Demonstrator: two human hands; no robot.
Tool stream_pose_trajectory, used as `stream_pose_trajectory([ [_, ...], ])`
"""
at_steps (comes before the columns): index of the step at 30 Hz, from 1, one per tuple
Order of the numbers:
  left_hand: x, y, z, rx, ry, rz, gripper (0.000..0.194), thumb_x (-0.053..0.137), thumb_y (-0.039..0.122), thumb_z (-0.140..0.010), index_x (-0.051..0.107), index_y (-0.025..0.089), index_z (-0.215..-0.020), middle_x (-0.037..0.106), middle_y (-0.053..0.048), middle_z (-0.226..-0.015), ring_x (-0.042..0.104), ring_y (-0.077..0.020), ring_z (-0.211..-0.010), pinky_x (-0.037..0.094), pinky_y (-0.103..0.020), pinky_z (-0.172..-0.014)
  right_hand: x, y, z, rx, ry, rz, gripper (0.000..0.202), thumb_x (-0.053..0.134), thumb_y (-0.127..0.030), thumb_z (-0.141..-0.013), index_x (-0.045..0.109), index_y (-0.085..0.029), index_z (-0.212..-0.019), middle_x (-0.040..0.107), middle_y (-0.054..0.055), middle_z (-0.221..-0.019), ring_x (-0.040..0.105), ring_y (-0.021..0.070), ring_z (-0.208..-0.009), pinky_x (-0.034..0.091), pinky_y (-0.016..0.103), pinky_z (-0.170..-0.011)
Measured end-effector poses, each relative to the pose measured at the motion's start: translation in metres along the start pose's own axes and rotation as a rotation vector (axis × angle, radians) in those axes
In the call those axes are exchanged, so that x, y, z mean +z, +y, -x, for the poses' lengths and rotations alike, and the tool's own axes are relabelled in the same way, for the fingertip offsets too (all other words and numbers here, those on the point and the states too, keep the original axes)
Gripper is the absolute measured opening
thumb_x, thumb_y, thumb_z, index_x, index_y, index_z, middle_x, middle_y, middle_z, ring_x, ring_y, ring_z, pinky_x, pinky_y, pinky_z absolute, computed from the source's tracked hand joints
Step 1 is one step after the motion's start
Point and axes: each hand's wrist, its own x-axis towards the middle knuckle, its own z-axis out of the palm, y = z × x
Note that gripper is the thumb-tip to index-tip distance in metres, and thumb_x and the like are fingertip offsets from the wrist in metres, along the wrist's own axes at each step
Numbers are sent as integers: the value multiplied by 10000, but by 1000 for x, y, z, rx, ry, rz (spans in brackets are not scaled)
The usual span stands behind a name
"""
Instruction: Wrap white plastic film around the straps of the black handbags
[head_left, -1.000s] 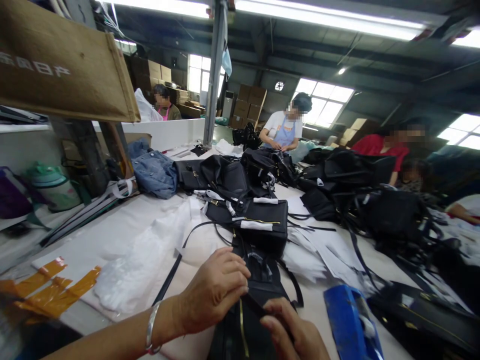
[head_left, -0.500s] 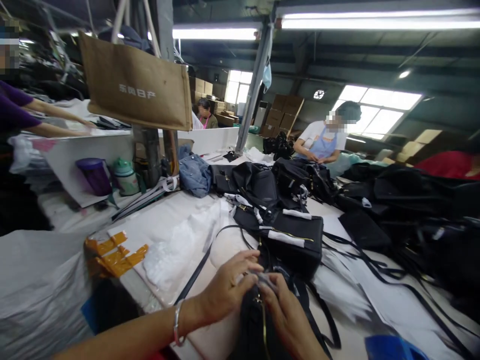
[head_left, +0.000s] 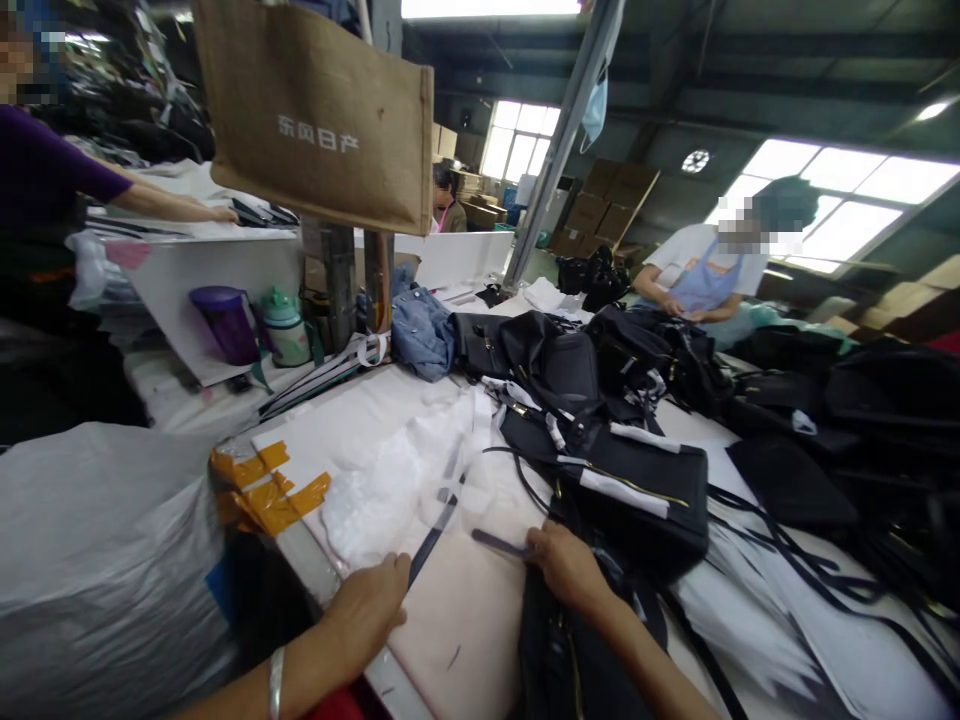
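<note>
Black strap in the left hand, dark strip in the right

Head view: the strap slants over the pale tabletop, left of a black bag with a gold zip. The left hand, below a silver bracelet, has its fingers curled at the strap's near end and appears to be grasping it. The right hand, above the bag, clenches the dark strip, whose free end points left. Just beyond lies another black bag with white wrapping on its handles. White plastic film lies left of the strap, near orange tape at the table corner. Farther back are blue denim and a co-worker in a blue apron.
</note>
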Motion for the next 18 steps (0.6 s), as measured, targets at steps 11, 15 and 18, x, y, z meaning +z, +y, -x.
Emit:
stream_pose_trajectory([
  [11,3,-23,-14,-13,-19,337,103,594,246,-713,507,193,-697,637,-53,-716,640,-262,-740,460,-335,-653,-10,-18,-11,109,174,193,352,410,-91,-893,497,-121,-1233,587,183,-1108,548,285,-992,385,363,-786],
  [15,-13,-9,-22,-12,-189,786,206,536,398,-795,463,206,-775,532,59,-537,452,-103,-367,345,-203,-381,-29,-70,19,3,12,-277,232,428,-325,-952,577,-173,-858,653,80,-849,612,206,-809,422,299,-700],
  [18,-22,11,-28,53,-277,1274,313,558,489,-800,479,189,-831,531,66,-537,324,-48,-313,324,-186,-347,-29,-106,40,-3,-347,-818,314,495,-493,-901,541,-183,-884,661,31,-795,614,137,-615,422,223,-532],
])
